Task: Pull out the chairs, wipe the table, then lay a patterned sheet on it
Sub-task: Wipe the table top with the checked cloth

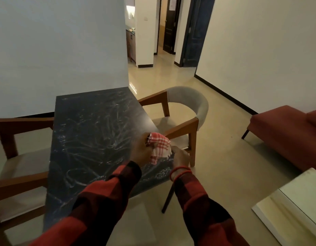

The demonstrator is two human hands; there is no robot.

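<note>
Two hands on one cloth at the bench's right edge

We see both hands gathered round the red-checked cloth [159, 146], just above the dark bench [93, 125] near its right edge. The left hand [141, 151] is closed on the cloth's bunched top; the right hand [180, 158] seems to pinch its lower corner, though blur leaves that uncertain. Pale smears cross most of the bench, so we judge the wiping unfinished. To do it well, we would fold the cloth into a flat pad, press it down and sweep in long overlapping strokes from the far end toward us. The right chair [184, 112] stands clear of the bench; the left chair [20, 157] is cut off by the frame. No patterned sheet is in view
</note>
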